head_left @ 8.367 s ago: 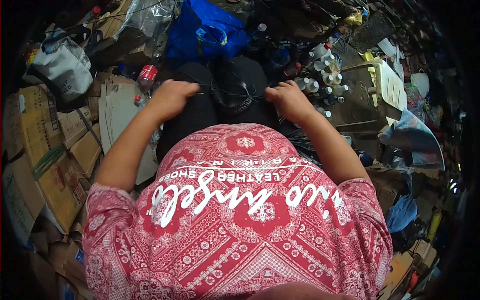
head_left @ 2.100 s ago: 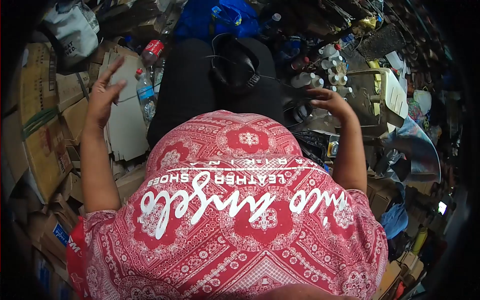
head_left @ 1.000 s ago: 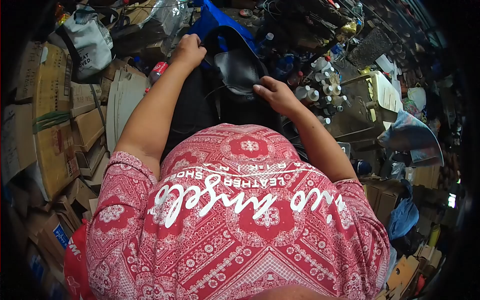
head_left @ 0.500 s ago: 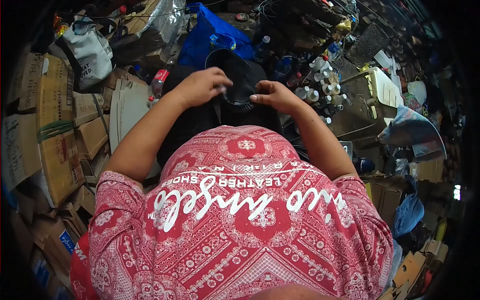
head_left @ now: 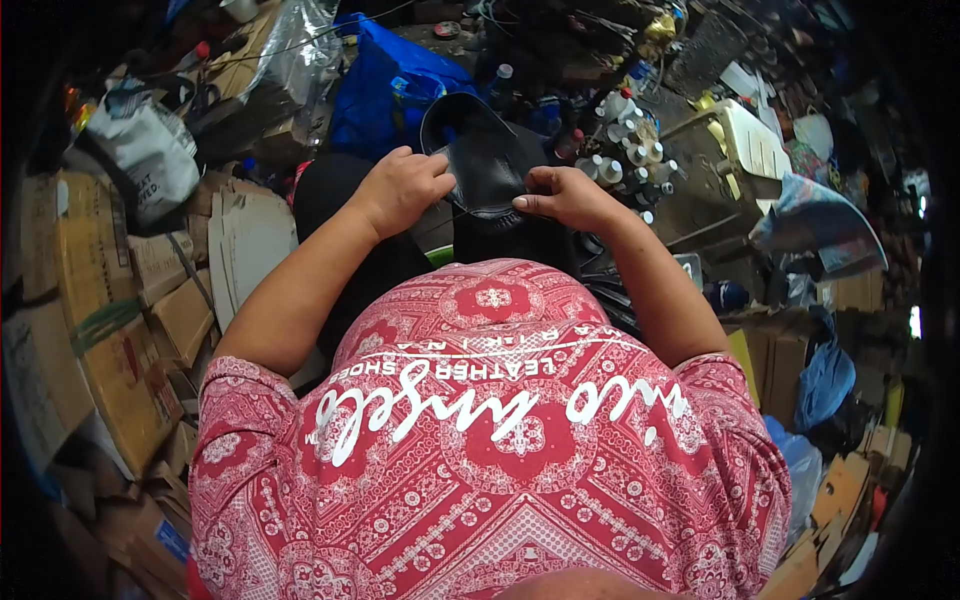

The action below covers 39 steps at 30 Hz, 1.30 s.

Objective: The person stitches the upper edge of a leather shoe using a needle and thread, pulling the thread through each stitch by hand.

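A black leather piece [head_left: 488, 165], glossy and curved with a loop at its far end, rests over my right thigh. On its right edge my right hand [head_left: 565, 197] is closed, thumb and fingers pinching the leather. My left hand [head_left: 403, 190] is at the left edge with its fingers curled together; what its fingertips hold is too small to make out. Gathered ridges show along the near edge of the leather, close to my right thumb.
Flattened cardboard boxes [head_left: 110, 310] are stacked at the left, below a white bag [head_left: 150, 160]. A blue bag [head_left: 385, 90] lies beyond my knees. Bottles [head_left: 630, 145] stand at the right, near a cream plastic chair [head_left: 750, 145]. Blue cloth [head_left: 825, 375] hangs farther right.
The hands were apart with a thin strand, then spread wide. Since then they have come together at the black leather. My left hand has lowered slightly, and the knees have parted.
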{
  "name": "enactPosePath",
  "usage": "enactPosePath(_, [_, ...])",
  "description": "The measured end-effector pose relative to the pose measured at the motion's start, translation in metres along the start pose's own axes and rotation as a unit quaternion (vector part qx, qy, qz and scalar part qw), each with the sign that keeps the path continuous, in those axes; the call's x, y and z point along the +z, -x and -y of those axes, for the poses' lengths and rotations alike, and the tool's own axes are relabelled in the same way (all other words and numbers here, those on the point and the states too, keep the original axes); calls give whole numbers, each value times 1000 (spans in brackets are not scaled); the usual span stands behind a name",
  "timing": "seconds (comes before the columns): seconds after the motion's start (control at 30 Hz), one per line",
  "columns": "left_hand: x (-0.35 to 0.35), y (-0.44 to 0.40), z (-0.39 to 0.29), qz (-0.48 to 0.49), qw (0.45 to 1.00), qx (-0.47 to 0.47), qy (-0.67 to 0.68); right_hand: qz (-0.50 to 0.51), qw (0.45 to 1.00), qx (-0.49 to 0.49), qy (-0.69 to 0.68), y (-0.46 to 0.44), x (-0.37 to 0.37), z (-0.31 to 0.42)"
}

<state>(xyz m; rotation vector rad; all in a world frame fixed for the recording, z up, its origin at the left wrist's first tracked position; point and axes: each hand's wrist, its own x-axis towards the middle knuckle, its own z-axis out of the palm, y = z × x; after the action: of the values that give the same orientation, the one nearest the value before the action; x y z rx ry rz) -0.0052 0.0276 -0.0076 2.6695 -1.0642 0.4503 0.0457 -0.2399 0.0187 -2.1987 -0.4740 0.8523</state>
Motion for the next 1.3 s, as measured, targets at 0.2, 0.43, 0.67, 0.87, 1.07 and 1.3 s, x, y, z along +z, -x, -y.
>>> enactPosePath(0.2, [-2,-12,9,20,999,19,-42,-67,997,-28,26,5,1,-1])
enactPosePath(0.43, [7,-13,-5,35,975,-67,207,-15,998,14,56,-20,-3,-3])
enactPosePath(0.67, [14,-28,-14,63,928,-139,341,-131,941,-66,305,-10,6,32])
enactPosePath(0.87, [22,-28,-19,112,925,-143,335,-70,959,-91,258,1,2,22])
enactPosePath(1.07, [38,-53,-9,21,906,-151,394,12,985,-93,148,2,0,22])
enactPosePath(1.3, [47,-55,2,85,877,-168,442,-32,986,-117,112,18,11,11])
